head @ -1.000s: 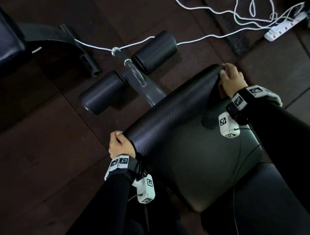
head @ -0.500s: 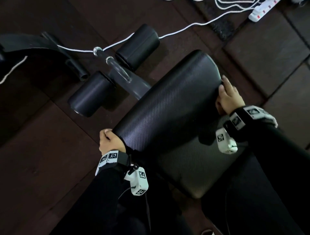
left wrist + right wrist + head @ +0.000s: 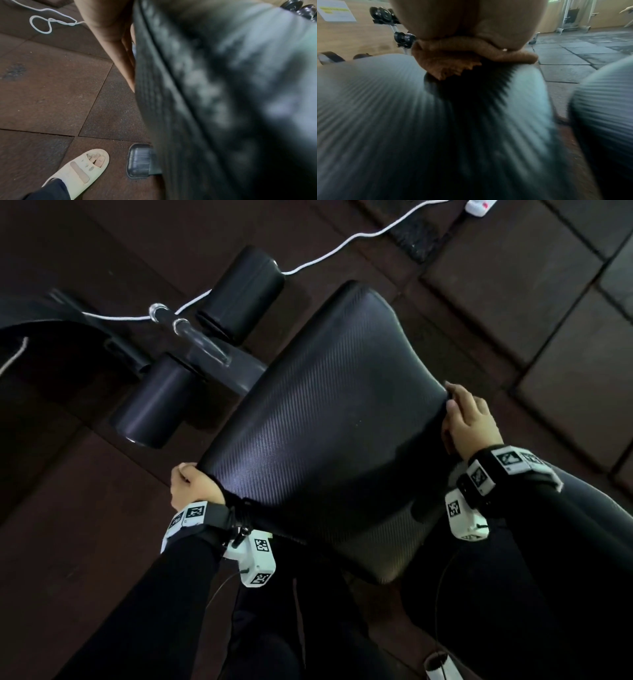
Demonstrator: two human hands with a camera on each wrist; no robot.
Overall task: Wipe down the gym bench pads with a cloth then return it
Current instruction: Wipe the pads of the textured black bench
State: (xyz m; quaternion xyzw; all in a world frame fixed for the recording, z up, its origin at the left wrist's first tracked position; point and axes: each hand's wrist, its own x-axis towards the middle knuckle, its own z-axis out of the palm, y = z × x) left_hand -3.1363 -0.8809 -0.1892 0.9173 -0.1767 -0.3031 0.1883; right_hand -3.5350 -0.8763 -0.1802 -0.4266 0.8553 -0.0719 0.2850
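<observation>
The black ribbed bench pad [image 3: 325,422] fills the middle of the head view. My left hand [image 3: 191,484] grips its left edge, fingers curled under the side; the left wrist view shows those fingers [image 3: 120,44] flat against the pad's side [image 3: 223,94]. My right hand [image 3: 469,419] sits on the pad's right edge with fingers curled over it. In the right wrist view an orange-brown cloth [image 3: 453,65] is bunched under that hand [image 3: 471,20] and pressed on the pad [image 3: 385,108]. The head view does not show the cloth.
Two black foam rollers [image 3: 239,289] [image 3: 150,402] on a metal bar stand beyond the pad. A white cable [image 3: 342,244] runs across the dark floor tiles to a power strip [image 3: 479,205]. My slippered foot [image 3: 82,169] stands beside the bench foot [image 3: 139,161].
My right hand has slid back along the pad's right edge from the far corner toward me. The left hand keeps its hold on the left edge. The head view has tilted down.
</observation>
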